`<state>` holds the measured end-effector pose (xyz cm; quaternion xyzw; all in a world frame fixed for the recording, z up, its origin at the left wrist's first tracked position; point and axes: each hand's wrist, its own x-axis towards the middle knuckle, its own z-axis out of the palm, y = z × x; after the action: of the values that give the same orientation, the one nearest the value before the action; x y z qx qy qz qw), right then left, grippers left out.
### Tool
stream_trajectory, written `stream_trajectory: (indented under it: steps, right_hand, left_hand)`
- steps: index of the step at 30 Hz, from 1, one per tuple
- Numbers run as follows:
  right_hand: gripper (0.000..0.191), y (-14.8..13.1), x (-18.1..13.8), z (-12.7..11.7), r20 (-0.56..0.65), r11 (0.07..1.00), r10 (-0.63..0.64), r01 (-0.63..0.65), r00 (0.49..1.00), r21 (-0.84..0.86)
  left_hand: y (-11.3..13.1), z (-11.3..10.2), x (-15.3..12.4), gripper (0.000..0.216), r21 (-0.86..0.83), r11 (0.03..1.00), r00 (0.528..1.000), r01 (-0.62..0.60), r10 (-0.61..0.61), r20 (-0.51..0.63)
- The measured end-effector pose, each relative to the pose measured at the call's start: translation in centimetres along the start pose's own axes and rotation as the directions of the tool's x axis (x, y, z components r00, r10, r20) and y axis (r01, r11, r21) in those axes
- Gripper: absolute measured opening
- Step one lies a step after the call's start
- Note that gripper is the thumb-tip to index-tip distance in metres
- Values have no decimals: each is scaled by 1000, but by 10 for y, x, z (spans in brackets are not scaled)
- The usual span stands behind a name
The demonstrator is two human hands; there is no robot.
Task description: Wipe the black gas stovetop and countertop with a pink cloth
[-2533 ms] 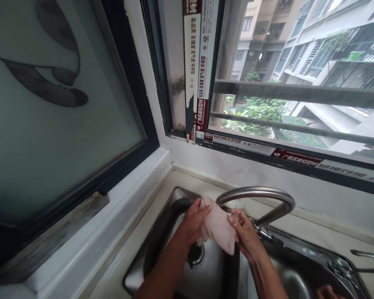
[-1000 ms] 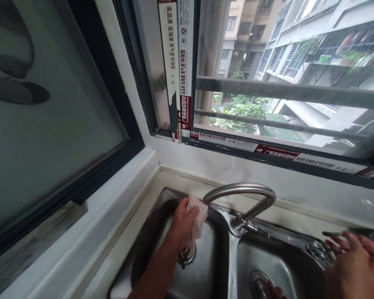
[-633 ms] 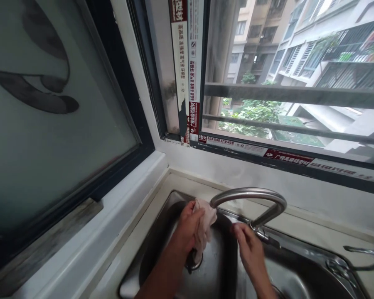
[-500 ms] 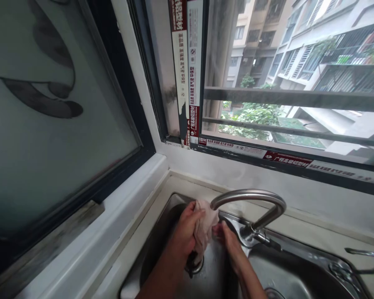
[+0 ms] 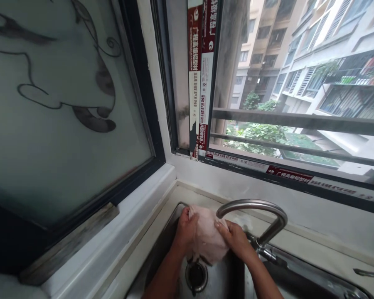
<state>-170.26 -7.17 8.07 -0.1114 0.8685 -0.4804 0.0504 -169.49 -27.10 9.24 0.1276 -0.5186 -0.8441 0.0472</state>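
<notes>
A pale pink cloth [image 5: 207,236] hangs spread between my two hands, above the left sink basin [image 5: 227,274]. My left hand [image 5: 186,228] is closed on its upper left edge. On the opposite side, my right hand [image 5: 232,236] pinches the upper right edge, thumb on top. The curved metal faucet [image 5: 255,204] arches over from the right, its spout end just behind the cloth's top edge. Below the cloth's lower edge shows the dark round drain [image 5: 196,277]. Whether water runs I cannot tell.
A second basin [image 5: 299,278] lies to the right, with a thin metal spout [image 5: 369,273] at the far right. A window frame [image 5: 255,166] with bars rises behind the sink. A frosted glass panel [image 5: 65,166] stands at the left.
The cloth was bunched in my left hand; now it is spread wide. My right hand, formerly apart with fingers extended, has taken hold of its right edge. The view has shifted slightly.
</notes>
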Motion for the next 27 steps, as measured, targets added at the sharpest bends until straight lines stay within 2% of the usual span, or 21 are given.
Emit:
stream_trajectory:
  steps: [3, 5, 7, 9, 10, 12, 14, 16, 18, 20, 24, 25, 27]
  right_hand:
    - [51, 3, 2, -14, -47, 968, 27, -38, 999, -250]
    - [52, 4, 1, -25, -48, 952, 62, -74, 997, -297]
    - [55, 4, -3, -32, -38, 988, 53, -58, 998, -146]
    - [53, 2, -11, -32, -93, 977, 44, -23, 995, 213]
    - [52, 2, -17, -28, -135, 903, 71, -6, 988, 431]
    - [56, 3, -28, -10, -144, 638, 177, -2, 974, 770]
    - [66, 5, -37, 16, 9, 412, 220, -101, 976, 906]
    - [76, 6, -41, 39, 209, 341, 174, -258, 962, 904]
    - [81, 5, -37, 50, 294, 372, 153, -331, 943, 867]
    - [75, 1, -29, 47, 268, 486, 156, -310, 951, 817]
    - [58, -14, -14, 16, 142, 776, 125, -186, 982, 603]
    - [57, -18, -12, 8, 86, 808, 137, -162, 987, 567]
    - [56, -26, -11, -5, -35, 813, 198, -144, 980, 564]
  left_hand:
    - [3, -5, 4, 54, -3, 1000, 1000, -19, 19, -24]
    - [5, -3, 2, 56, -15, 1000, 1000, -17, 16, -8]
    - [7, 2, -4, 56, -33, 999, 1000, 5, -4, 30]
    - [9, 8, -10, 56, -51, 998, 996, 39, -34, 82]
    - [11, 11, -12, 56, -59, 997, 993, 55, -49, 108]
    - [14, 17, -16, 55, -56, 996, 984, 74, -64, 166]
    - [15, 22, -19, 51, -29, 997, 975, 68, -61, 212]
    - [14, 24, -20, 44, 12, 998, 967, 61, -62, 248]
    - [11, 25, -21, 40, 55, 996, 956, 76, -88, 280]
    - [8, 24, -20, 38, 93, 991, 944, 93, -117, 309]
    - [6, 21, -11, 36, 115, 990, 947, 80, -112, 300]
    - [5, 20, -8, 37, 114, 990, 950, 78, -108, 292]
    - [4, 19, -2, 42, 111, 991, 957, 79, -107, 271]
